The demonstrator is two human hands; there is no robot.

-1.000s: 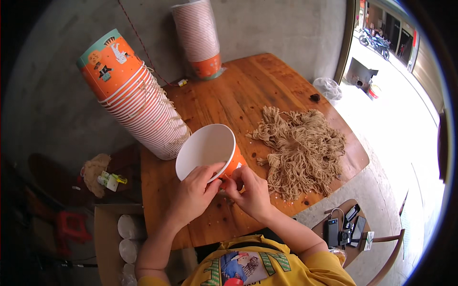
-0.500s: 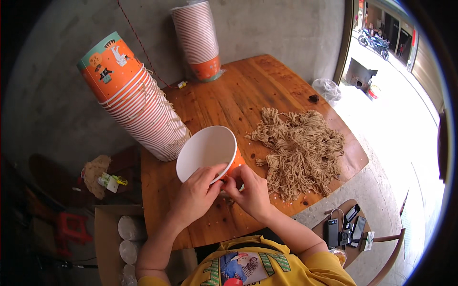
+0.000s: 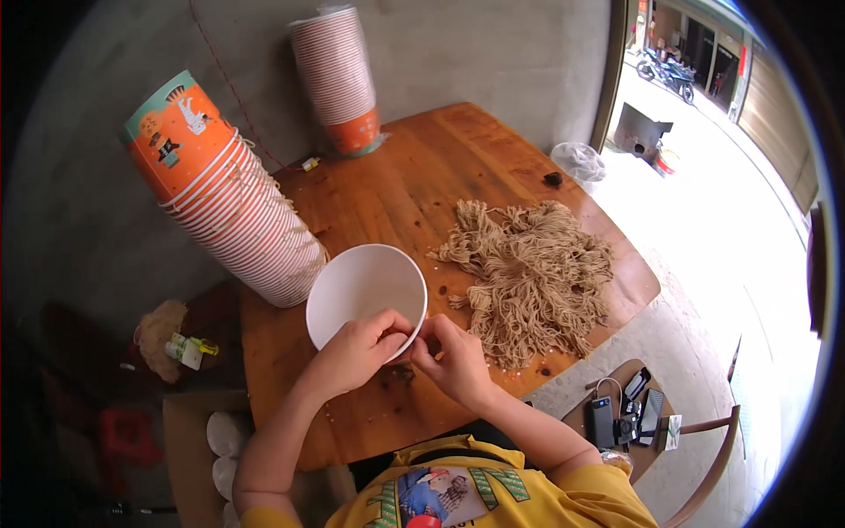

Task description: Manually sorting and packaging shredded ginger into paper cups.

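Observation:
A paper bucket [image 3: 359, 290] with a white inside tilts its mouth toward me over the near part of the table. My left hand [image 3: 356, 354] grips its near rim, with fingertips reaching inside the wall. Just outside that rim, on the right, my right hand [image 3: 456, 361] is closed in a pinch. Whatever lies between its fingertips is too small or hidden to make out. To the right of the hands lies a loose heap of beige cords [image 3: 532, 282]. A tall leaning stack of orange-and-white buckets [image 3: 238, 202] with cord loops along its side stands at left.
A plastic-wrapped stack of buckets [image 3: 334, 79] stands at the wooden table's [image 3: 414, 167] back corner. Below the table's left edge is a cardboard box [image 3: 185, 440] with white rolls or cups. A stool [image 3: 607, 440] holding phones and a camera is at right.
The bucket has turned so its mouth faces me more and less orange side shows. My right hand's fingers have shifted up along the rim. The whole view has swung slightly right.

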